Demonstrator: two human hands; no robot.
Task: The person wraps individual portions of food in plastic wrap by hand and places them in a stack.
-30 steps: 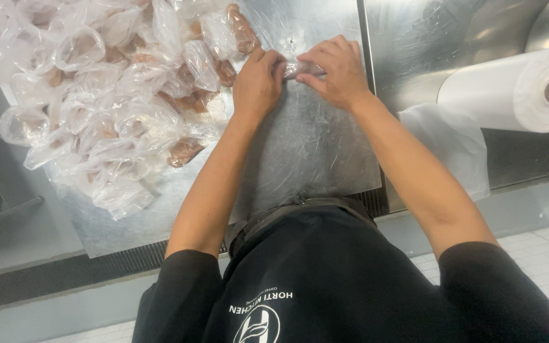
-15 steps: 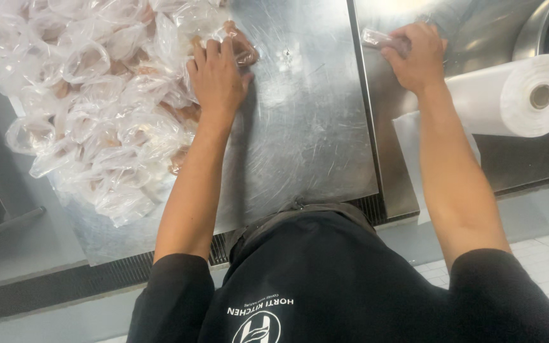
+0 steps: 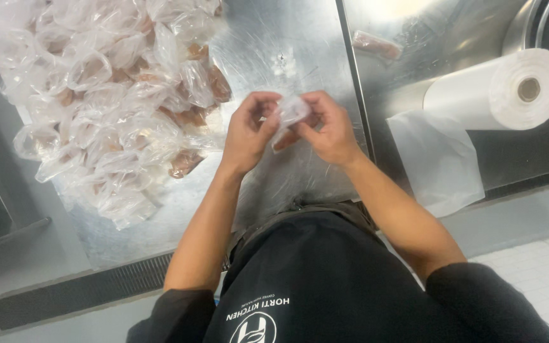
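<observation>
Bagged portion held in both hands over the steel counter (image 3: 300, 51).

The left hand (image 3: 247, 133) and right hand (image 3: 330, 127) pinch one small clear bag (image 3: 289, 114) closed, just right of the large pile of filled bags (image 3: 103, 101). One bagged piece (image 3: 376, 44) lies apart, beyond the paper roll (image 3: 497, 92); judged early progress.

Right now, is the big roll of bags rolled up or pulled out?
Partly pulled out: a sheet hangs loose from the roll.

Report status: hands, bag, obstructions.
Left hand and right hand both pinching small clear bag above steel table. Nothing between them.
</observation>
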